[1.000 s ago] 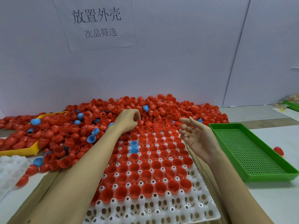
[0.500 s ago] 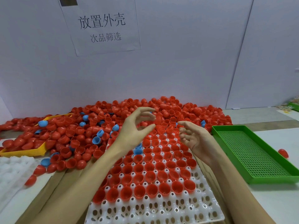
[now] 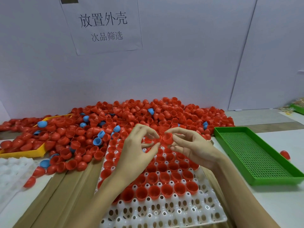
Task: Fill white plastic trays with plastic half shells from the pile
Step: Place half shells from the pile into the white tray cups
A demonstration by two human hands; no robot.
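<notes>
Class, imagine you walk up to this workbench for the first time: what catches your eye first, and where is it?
First, the big pile of red half shells against the back wall, dotted with blue ones. In front of it, the white tray is mostly filled, its near rows empty. Above the tray, the right hand pinches a red shell beside the left hand.

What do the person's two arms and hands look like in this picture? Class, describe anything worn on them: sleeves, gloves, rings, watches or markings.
Both arms are bare along all of the forearm that shows, with no sleeve in view. The left hand and the right hand wear no gloves. No ring, watch, bracelet or marking shows on either hand or wrist. The fingernails look short and unpainted.
</notes>
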